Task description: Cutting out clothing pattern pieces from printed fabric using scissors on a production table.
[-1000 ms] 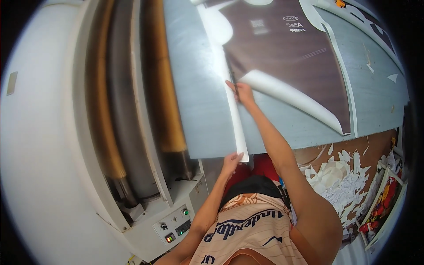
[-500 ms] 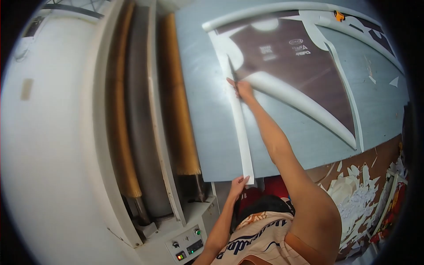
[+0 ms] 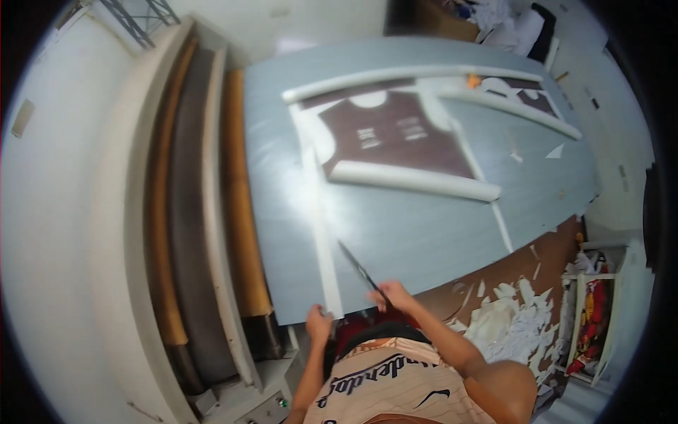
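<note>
My right hand (image 3: 397, 296) is wrapped round the handles of a pair of scissors (image 3: 357, 263), near the table's front edge. Their dark blades point away and to the left over the bare tabletop, apart from any sheet. At the front left edge my left hand (image 3: 320, 324) pinches the near end of a long white strip (image 3: 319, 226). That strip runs back along the left side of a printed sheet. Further back lies the sheet's dark brown shirt-shaped piece (image 3: 395, 134) with pale prints, its near edge curled into a white roll (image 3: 417, 182).
Beneath all this is a blue-grey table (image 3: 409, 237). A long white roll (image 3: 395, 74) spans its far part, with an orange object (image 3: 474, 81) near it. On my left stands a roller machine (image 3: 191, 212). White scraps (image 3: 508, 321) are heaped on the floor at right, beside a shelf (image 3: 593, 311).
My right hand has pulled back with the scissors from the strip toward my body. The view has shifted, showing more of the room; the sheet's near edge has curled further back.
</note>
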A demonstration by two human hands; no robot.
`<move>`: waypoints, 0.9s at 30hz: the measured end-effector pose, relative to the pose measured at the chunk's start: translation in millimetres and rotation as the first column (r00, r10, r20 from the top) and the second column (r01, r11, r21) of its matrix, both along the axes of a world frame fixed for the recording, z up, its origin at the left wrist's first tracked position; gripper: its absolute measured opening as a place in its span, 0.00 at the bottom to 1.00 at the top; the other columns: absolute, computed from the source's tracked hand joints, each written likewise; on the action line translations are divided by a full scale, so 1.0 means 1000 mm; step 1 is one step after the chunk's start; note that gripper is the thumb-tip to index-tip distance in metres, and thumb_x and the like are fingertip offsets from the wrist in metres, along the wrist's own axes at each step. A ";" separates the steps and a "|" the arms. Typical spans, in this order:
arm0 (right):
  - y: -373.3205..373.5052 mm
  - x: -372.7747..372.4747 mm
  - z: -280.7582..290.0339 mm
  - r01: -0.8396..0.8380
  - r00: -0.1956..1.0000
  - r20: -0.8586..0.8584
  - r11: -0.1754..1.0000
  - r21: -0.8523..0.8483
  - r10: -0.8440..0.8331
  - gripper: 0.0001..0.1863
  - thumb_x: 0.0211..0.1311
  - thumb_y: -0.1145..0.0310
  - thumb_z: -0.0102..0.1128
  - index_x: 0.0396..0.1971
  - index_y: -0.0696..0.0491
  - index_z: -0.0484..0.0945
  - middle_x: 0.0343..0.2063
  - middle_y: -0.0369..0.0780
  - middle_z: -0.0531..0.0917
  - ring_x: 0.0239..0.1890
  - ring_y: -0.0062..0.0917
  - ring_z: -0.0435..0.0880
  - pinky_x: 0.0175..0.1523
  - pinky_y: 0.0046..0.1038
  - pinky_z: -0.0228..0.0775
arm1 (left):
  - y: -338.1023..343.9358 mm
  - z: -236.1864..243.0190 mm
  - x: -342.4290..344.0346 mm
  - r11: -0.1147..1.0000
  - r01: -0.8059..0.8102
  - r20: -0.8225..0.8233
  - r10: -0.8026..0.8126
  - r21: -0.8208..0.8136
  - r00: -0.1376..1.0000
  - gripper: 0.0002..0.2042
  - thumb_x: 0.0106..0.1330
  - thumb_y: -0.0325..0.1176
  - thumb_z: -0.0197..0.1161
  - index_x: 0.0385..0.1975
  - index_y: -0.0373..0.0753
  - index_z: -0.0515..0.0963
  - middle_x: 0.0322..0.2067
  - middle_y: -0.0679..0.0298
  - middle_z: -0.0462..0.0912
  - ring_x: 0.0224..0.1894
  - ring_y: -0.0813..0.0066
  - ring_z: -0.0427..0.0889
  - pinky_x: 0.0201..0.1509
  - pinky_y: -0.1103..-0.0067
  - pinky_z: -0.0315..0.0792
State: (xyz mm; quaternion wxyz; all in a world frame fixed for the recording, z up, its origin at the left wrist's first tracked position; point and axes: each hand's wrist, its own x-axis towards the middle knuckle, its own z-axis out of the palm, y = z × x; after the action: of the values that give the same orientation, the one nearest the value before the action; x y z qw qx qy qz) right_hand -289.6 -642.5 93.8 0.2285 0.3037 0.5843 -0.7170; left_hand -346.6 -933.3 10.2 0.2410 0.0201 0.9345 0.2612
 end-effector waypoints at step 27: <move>0.625 0.205 0.117 0.434 0.894 -0.106 0.788 0.437 -0.434 0.12 0.59 0.75 0.73 0.22 0.55 0.75 0.13 0.31 0.74 0.13 0.14 0.71 0.19 0.20 0.60 | 0.805 0.082 -0.332 0.664 0.733 -0.251 -0.743 -0.150 0.621 0.36 0.71 0.66 0.47 0.60 0.39 0.76 0.54 0.43 0.81 0.64 0.53 0.75 0.72 0.47 0.55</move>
State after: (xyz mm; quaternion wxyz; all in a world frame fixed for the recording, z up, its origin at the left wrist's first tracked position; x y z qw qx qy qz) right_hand -85.0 -17.0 210.3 -0.0187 0.4743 0.6484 -0.5952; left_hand -678.4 -128.4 92.0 0.1869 0.4355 0.8727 0.1179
